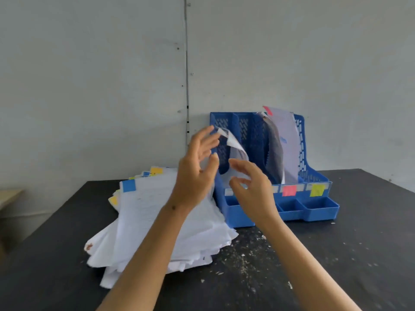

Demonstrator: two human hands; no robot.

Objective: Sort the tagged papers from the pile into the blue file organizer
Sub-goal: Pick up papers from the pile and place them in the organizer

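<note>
The left hand (197,162) has its fingers spread and open, touching a curled sheet (234,149) that stands in the leftmost slot of the blue file organizer (314,209), probably to guide it down. The right hand (251,189) hovers open just beside it, holding nothing. Two other slots hold sheets, one with a pink tag (267,110). The pile (157,216) lies left of the organizer, near the worktop's (336,265) far edge.
</note>
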